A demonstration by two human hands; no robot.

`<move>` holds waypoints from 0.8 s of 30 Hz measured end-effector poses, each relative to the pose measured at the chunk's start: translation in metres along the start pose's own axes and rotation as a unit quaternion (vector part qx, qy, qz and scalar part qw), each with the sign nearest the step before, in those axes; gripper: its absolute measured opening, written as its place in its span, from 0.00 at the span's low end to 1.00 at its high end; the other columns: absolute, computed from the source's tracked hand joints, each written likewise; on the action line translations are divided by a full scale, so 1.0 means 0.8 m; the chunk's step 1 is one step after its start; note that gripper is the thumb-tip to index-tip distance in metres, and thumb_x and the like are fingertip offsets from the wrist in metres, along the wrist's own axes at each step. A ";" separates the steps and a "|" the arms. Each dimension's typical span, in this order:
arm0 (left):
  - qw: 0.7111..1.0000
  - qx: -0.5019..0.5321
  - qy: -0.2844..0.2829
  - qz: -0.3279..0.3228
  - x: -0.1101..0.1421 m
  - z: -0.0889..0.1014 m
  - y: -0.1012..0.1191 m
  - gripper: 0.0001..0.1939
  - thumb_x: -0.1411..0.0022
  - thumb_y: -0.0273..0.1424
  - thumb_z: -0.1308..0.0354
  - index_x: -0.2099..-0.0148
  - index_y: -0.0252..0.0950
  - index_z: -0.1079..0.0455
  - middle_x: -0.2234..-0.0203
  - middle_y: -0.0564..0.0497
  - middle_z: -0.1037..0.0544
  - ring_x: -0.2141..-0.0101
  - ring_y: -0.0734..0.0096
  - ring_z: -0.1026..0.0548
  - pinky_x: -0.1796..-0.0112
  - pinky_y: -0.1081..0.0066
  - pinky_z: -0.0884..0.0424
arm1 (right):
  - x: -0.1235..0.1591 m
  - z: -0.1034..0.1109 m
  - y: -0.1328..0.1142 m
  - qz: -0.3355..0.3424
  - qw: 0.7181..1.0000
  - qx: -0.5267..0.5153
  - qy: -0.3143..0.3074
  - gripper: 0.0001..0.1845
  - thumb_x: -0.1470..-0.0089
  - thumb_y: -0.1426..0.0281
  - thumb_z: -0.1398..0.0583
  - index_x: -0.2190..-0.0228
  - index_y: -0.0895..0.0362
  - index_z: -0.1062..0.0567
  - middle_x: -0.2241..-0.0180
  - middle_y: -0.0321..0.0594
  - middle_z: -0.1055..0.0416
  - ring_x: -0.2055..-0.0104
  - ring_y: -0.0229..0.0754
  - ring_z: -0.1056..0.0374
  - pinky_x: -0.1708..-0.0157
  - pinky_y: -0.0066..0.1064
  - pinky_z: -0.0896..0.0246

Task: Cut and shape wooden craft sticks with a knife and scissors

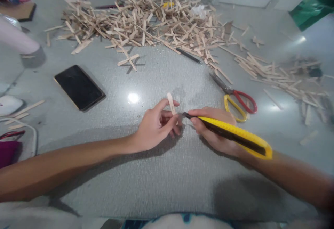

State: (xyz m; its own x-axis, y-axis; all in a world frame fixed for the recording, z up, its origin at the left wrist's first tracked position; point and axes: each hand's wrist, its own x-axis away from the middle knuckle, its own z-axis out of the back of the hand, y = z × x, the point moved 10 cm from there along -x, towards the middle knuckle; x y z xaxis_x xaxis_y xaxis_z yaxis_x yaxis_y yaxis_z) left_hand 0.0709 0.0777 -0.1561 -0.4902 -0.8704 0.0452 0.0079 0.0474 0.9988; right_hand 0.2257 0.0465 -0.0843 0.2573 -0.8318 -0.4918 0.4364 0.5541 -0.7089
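My left hand (159,123) pinches a short wooden craft stick (171,103), its rounded end pointing up and away from me. In my right hand (212,124) is a yellow and black utility knife (235,135), its handle running back over the wrist. The knife's blade tip is close to the lower part of the stick by my left thumb; whether it touches the wood I cannot tell. Just beyond my right hand lie scissors (231,93) with one red and one yellow handle loop.
A large heap of craft sticks (146,27) spreads along the back, with more sticks (281,76) at the right. A black pen (188,55) lies before the heap. At the left are a phone (79,87), a pale cylinder (17,36) and a white mouse (9,105).
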 end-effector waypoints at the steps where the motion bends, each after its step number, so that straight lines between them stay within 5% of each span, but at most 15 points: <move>1: 1.000 -0.002 -0.004 0.005 0.000 0.000 -0.002 0.16 0.22 0.38 0.38 0.39 0.39 0.34 0.68 0.53 0.15 0.73 0.68 0.14 0.75 0.75 0.17 | 0.001 -0.001 -0.003 0.015 1.000 -0.009 0.004 0.10 0.33 0.72 0.34 0.52 0.52 0.15 0.62 0.40 0.13 0.65 0.42 0.18 0.64 0.33 0.21; 8: 1.000 -0.014 -0.006 0.013 0.002 0.000 -0.005 0.22 0.23 0.38 0.37 0.33 0.39 0.35 0.70 0.53 0.14 0.74 0.68 0.14 0.75 0.76 0.18 | 0.005 -0.008 0.000 -0.001 0.997 -0.076 -0.006 0.21 0.32 0.76 0.37 0.43 0.46 0.18 0.68 0.34 0.16 0.71 0.43 0.18 0.67 0.36 0.18; 24: 0.998 -0.057 -0.015 -0.013 0.003 -0.001 -0.003 0.20 0.22 0.40 0.39 0.34 0.40 0.35 0.71 0.53 0.14 0.74 0.68 0.15 0.77 0.76 0.21 | 0.008 -0.013 0.000 -0.011 0.999 -0.042 -0.008 0.18 0.31 0.71 0.34 0.44 0.41 0.19 0.60 0.37 0.12 0.66 0.49 0.15 0.62 0.44 0.14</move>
State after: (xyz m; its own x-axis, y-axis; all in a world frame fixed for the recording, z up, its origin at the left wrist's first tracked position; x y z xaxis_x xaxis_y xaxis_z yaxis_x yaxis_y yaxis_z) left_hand 0.0702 0.0751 -0.1586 -0.5171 -0.8557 0.0211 0.0936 -0.0320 0.9951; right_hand 0.2181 0.0416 -0.0931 0.2614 -0.8443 -0.4678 0.3693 0.5352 -0.7597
